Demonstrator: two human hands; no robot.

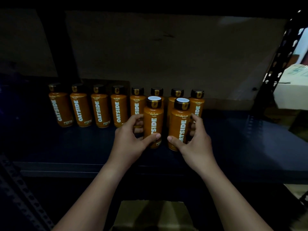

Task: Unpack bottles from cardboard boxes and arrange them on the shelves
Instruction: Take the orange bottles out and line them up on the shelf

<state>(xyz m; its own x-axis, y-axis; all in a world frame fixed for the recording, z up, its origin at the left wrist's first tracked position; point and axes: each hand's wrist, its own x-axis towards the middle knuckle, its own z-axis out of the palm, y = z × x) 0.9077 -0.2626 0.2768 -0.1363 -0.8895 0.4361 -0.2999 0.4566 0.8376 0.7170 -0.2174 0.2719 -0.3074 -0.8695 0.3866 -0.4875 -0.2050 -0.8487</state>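
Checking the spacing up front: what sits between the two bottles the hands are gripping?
Nothing: the head view shows a bare dark gap between the left-hand bottle and the right-hand bottle, with only the two thumb tips pointing towards it low down.

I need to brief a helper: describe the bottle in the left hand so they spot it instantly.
On the dark metal shelf, eight orange bottles line the back. Two more stand in front; it is the left one, gripped by the left hand, white-topped cap, beside its twin.
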